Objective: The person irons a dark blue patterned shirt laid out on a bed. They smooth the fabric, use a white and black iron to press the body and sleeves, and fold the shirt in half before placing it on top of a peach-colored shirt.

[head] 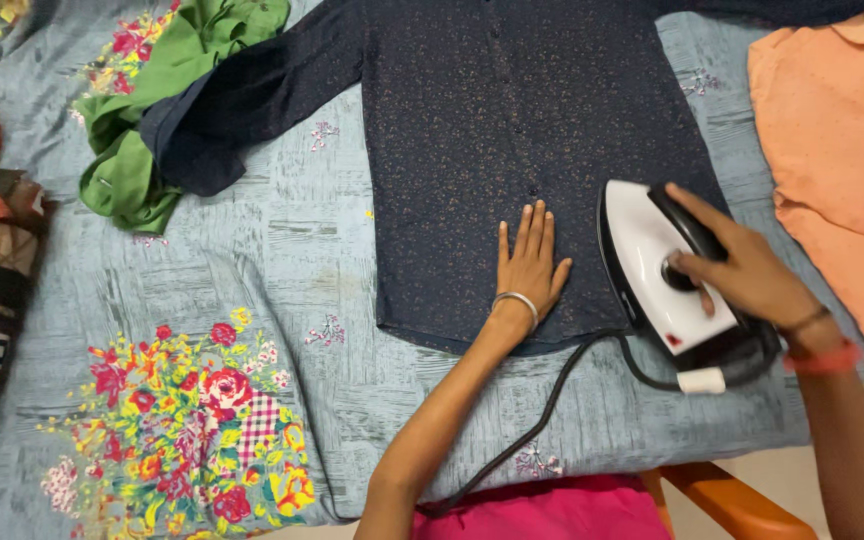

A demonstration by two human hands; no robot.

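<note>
Lower right of frame: right hand grips a white iron on a dark shirt. Left hand, open flat, presses the shirt just beside it; drifting closer risks a burn.

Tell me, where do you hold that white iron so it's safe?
Hold the iron by its black handle on top, coming from above, as the right hand does. The handle runs along its length, raised above the white body, so fingers stay clear of the flat underside on the dark shirt.
</note>
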